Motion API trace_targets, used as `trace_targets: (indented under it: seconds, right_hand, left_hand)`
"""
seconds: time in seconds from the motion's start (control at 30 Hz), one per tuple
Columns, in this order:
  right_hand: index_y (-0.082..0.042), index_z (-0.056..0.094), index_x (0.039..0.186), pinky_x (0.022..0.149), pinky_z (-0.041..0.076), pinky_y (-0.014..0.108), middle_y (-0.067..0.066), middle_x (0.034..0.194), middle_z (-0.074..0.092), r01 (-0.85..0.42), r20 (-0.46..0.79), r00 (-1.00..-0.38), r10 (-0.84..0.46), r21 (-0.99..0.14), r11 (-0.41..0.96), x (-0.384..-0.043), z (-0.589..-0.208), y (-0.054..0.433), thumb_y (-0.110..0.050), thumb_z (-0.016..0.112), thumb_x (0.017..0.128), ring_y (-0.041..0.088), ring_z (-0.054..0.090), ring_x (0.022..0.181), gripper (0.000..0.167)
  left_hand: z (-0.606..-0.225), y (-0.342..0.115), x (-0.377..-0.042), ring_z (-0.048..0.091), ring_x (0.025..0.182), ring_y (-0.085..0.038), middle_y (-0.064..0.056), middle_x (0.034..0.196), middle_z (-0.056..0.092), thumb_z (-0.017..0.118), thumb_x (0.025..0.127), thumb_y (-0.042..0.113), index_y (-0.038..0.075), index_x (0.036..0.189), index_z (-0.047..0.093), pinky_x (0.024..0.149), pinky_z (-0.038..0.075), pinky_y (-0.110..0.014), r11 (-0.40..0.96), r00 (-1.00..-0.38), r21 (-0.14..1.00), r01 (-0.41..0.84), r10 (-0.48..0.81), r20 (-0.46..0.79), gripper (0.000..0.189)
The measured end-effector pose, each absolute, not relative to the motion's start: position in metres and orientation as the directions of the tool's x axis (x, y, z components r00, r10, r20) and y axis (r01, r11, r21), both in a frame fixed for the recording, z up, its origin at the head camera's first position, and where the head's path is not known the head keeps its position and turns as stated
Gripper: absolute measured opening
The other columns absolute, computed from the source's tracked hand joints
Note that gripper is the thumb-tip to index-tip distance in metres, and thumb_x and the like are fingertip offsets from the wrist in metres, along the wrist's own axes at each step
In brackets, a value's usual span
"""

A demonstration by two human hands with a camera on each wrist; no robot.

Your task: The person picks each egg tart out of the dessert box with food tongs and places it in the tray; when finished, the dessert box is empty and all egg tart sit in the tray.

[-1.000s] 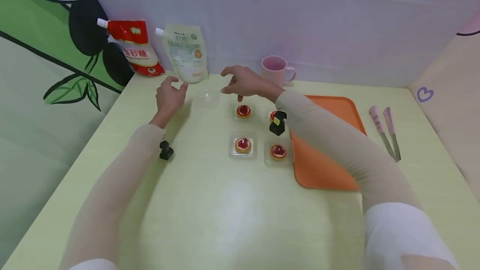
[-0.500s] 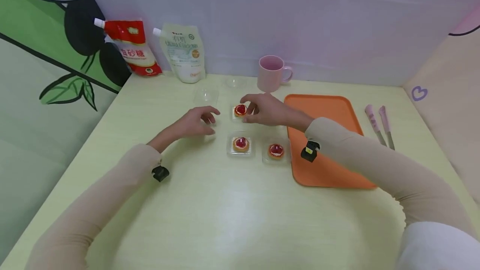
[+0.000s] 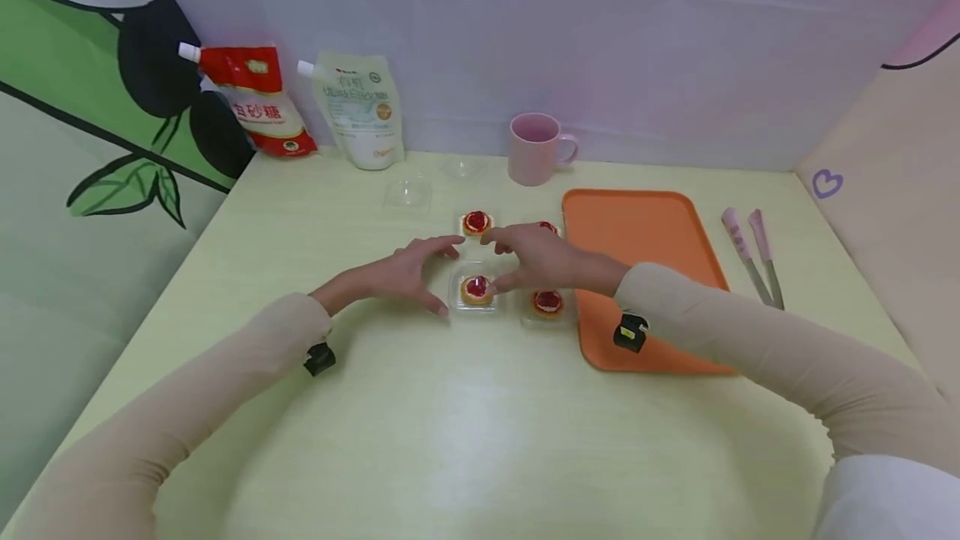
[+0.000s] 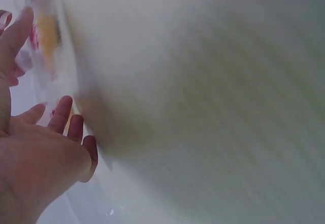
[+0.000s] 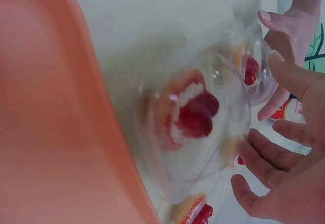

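Observation:
Several small fruit tarts with red berry tops sit in clear plastic boxes mid-table. My left hand [image 3: 407,272] is spread at the left side of the front-left tart [image 3: 477,290], its thumb near the box's front corner. From the right, my right hand [image 3: 540,258] reaches over the same clear box [image 3: 457,304], thumb right at the tart's edge in the head view. Neither hand grips anything. Behind the fingers lies the back-left tart [image 3: 477,223]. The front-right tart [image 5: 190,109] shows large under clear plastic in the right wrist view; the back-right tart [image 3: 548,227] is partly hidden.
An orange tray [image 3: 622,223] lies under the right forearm. Two pink-handled knives [image 3: 756,257] rest at the right. Along the back stand a pink mug [image 3: 534,152], a pale pouch [image 3: 358,111] and a red sugar bag [image 3: 258,102], with clear plastic lids [image 3: 408,192] before them.
Both hands first came forward from the back, near the clear lids, to the back-left tart. Since then they have moved nearer me, to the front-left tart's box.

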State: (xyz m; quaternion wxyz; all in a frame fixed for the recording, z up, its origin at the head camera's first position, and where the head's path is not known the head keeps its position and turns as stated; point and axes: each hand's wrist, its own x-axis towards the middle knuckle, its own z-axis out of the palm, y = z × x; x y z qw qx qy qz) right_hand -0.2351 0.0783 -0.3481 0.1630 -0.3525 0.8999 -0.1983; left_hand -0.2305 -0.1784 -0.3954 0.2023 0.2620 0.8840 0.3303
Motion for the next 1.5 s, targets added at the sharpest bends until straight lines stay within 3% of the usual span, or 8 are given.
trace_targets:
  seconds: [0.23, 0.53, 0.77, 1.03, 1.33, 1.5]
  right_hand:
    - [-0.010, 0.051, 0.141, 0.103, 0.046, 0.048, 0.010, 0.134, 0.062, -0.628, -0.140, -0.673, -0.726, -0.410, 0.662, -0.227, -0.355, 0.075, -0.038, 0.084, 0.080, 0.030, 0.056, 0.125, 0.075]
    - [-0.011, 0.052, 0.142, 0.103, 0.046, 0.048, 0.012, 0.135, 0.061, -0.660, -0.115, -0.660, -0.743, -0.384, 0.646, -0.220, -0.358, 0.073, -0.035, 0.086, 0.078, 0.030, 0.056, 0.125, 0.077]
    - [-0.013, 0.052, 0.143, 0.104, 0.045, 0.049, 0.007, 0.139, 0.060, -0.646, -0.115, -0.667, -0.737, -0.405, 0.647, -0.218, -0.359, 0.073, -0.033, 0.086, 0.079, 0.029, 0.054, 0.128, 0.075]
    - [-0.013, 0.052, 0.143, 0.106, 0.045, 0.047, 0.010, 0.135, 0.061, -0.672, -0.095, -0.656, -0.748, -0.377, 0.637, -0.216, -0.361, 0.072, -0.033, 0.085, 0.079, 0.031, 0.055, 0.126, 0.075]
    - [-0.016, 0.045, 0.149, 0.095, 0.050, 0.039, 0.011, 0.124, 0.063, -0.690, -0.126, -0.662, -0.739, -0.283, 0.666, -0.214, -0.363, 0.066, -0.040, 0.087, 0.075, 0.027, 0.057, 0.114, 0.089]
    - [-0.019, 0.043, 0.150, 0.085, 0.051, 0.036, 0.009, 0.114, 0.066, -0.715, -0.133, -0.657, -0.742, -0.199, 0.670, -0.211, -0.362, 0.062, -0.041, 0.086, 0.076, 0.025, 0.058, 0.104, 0.088]
  left_hand:
    - [-0.403, -0.168, -0.221, 0.037, 0.131, -0.032, -0.012, 0.143, 0.050, 0.093, 0.066, 0.034, 0.014, 0.154, 0.033, 0.104, 0.026, -0.056, 0.653, -0.794, 0.646, 0.396, 0.596, -0.116, 0.109]
    - [-0.416, -0.160, -0.212, 0.034, 0.134, -0.033, -0.011, 0.147, 0.047, 0.093, 0.067, 0.034, 0.015, 0.153, 0.036, 0.105, 0.025, -0.055, 0.674, -0.831, 0.608, 0.419, 0.555, -0.041, 0.105]
    - [-0.422, -0.155, -0.207, 0.040, 0.132, -0.029, -0.006, 0.135, 0.057, 0.091, 0.070, 0.036, 0.014, 0.149, 0.043, 0.103, 0.026, -0.050, 0.676, -0.845, 0.597, 0.432, 0.534, 0.006, 0.096]
    - [-0.423, -0.154, -0.206, 0.042, 0.130, -0.028, -0.005, 0.132, 0.058, 0.091, 0.070, 0.035, 0.015, 0.147, 0.046, 0.102, 0.027, -0.048, 0.684, -0.865, 0.601, 0.414, 0.502, 0.025, 0.091]
    - [-0.423, -0.152, -0.204, 0.042, 0.130, -0.027, -0.006, 0.139, 0.055, 0.090, 0.071, 0.035, 0.015, 0.146, 0.047, 0.100, 0.028, -0.047, 0.697, -0.872, 0.590, 0.408, 0.488, 0.027, 0.089]
    - [-0.423, -0.152, -0.205, 0.042, 0.130, -0.027, -0.006, 0.140, 0.055, 0.090, 0.072, 0.035, 0.015, 0.145, 0.048, 0.101, 0.027, -0.047, 0.698, -0.873, 0.591, 0.404, 0.487, 0.022, 0.087]
